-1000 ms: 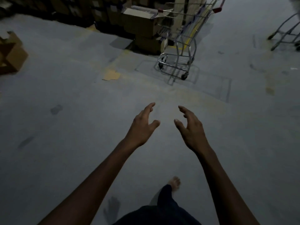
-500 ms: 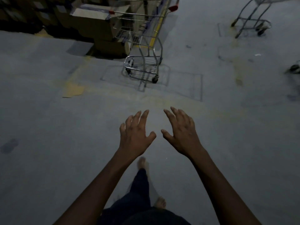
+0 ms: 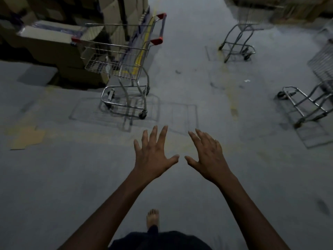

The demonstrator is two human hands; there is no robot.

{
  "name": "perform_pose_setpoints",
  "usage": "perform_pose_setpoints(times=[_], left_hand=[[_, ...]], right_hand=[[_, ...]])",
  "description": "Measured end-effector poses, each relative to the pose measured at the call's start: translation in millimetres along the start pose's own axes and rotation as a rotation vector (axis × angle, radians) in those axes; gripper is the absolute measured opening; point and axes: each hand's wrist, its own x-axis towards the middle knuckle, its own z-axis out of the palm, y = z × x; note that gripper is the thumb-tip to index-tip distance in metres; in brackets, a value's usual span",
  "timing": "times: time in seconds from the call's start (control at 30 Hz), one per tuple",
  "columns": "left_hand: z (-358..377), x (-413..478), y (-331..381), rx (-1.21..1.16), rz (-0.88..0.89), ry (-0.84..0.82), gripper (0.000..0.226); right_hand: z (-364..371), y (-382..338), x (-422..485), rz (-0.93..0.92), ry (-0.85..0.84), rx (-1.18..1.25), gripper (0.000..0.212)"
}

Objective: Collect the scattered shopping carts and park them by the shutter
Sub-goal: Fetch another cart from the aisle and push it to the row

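Note:
A wire shopping cart (image 3: 126,69) with red handle ends stands ahead and to the left, beside stacked boxes. A second cart (image 3: 239,42) stands farther off at the upper right. Part of a third cart (image 3: 310,101) shows at the right edge. My left hand (image 3: 153,156) and my right hand (image 3: 207,157) are stretched out in front of me with fingers spread, holding nothing. Both hands are well short of the nearest cart. No shutter is in view.
Cardboard boxes (image 3: 54,42) are stacked along the upper left, right behind the nearest cart. A flat piece of cardboard (image 3: 27,138) lies on the grey floor at the left. More boxes (image 3: 288,8) sit at the top right. My bare foot (image 3: 153,217) steps forward below.
I have walked closer to the nearest cart, which now looks larger. The two other carts have come further into view at the right. My fingers have spread wider.

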Motion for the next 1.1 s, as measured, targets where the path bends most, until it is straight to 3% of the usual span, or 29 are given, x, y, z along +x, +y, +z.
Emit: perform_pose_setpoints(times=[0.37, 0.77, 1.1], left_hand=[[9.9, 215.5, 25.2, 0.004, -0.11, -0.08, 0.107], [-8.5, 486.0, 77.2, -0.06, -0.352, 0.027, 0.105], [-22.4, 655.4, 60.9, -0.148, -0.458, 0.087, 0.107]], right_hand=[[2.7, 95.6, 196.9, 0.074, -0.031, 0.046, 0.089], [-51.2, 217.0, 483.0, -0.18, -0.066, -0.008, 0.102], [-51.5, 236.4, 671.3, -0.327, -0.106, -0.021, 0.105]])
